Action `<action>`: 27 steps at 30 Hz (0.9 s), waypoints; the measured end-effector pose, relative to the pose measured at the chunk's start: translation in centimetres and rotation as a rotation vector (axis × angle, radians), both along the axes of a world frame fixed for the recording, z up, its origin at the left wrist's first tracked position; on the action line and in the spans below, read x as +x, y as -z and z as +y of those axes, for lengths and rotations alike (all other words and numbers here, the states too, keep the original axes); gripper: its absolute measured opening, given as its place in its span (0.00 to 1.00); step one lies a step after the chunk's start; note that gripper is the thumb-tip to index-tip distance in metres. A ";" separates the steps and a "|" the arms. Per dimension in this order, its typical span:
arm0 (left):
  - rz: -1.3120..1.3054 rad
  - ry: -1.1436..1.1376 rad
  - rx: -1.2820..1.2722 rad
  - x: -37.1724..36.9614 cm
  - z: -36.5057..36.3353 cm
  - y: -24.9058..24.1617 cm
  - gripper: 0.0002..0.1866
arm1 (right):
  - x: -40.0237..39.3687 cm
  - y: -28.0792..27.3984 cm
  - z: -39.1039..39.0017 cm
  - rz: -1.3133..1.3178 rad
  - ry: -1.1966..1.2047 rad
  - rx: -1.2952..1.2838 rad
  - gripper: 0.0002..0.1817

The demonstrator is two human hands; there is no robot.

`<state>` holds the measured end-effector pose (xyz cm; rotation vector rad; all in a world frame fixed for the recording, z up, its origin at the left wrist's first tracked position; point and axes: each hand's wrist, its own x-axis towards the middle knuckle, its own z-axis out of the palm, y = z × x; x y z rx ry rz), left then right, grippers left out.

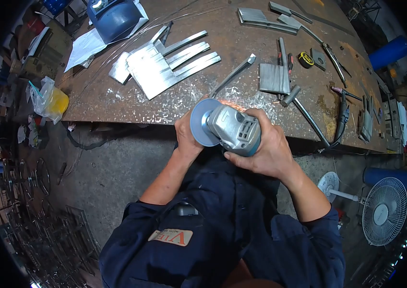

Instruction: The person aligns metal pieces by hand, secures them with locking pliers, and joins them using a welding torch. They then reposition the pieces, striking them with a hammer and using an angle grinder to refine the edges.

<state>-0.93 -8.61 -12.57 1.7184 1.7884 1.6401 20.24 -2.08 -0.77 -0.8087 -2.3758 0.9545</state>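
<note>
An angle grinder is gripped by my right hand, which wraps round its body from the right. Its round disc faces left. My left hand is closed just behind the disc, which hides most of its fingers. From there a narrow metal bar reaches up and right over the table; its near end passes out of sight behind the disc, at my left hand. Orange sparks show behind the grinder head, above the table's front edge.
On the rusty worktable lie flat metal parts, a hammer, a metal block, a tape measure and a welding torch. A welding helmet sits at the back left. A fan stands at right.
</note>
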 end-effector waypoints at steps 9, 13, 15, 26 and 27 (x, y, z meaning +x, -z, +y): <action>-0.249 0.054 0.038 0.1 0.1 1.6 0.27 | 0.0 -0.1 -0.4 -0.047 -0.033 -0.029 0.47; -0.020 -0.039 -0.032 0.4 -0.3 -0.8 0.27 | 0.1 0.1 0.8 -0.050 0.034 0.033 0.47; -0.002 -0.041 -0.013 0.5 -0.3 -1.0 0.27 | 0.1 0.0 0.8 -0.058 0.049 0.029 0.47; -0.006 0.031 0.063 0.0 -0.2 -0.7 0.29 | 0.1 0.6 0.6 0.001 -0.013 -0.016 0.48; 0.012 -0.016 -0.027 0.1 -0.4 -0.8 0.31 | 0.1 0.3 0.8 -0.030 0.002 0.008 0.48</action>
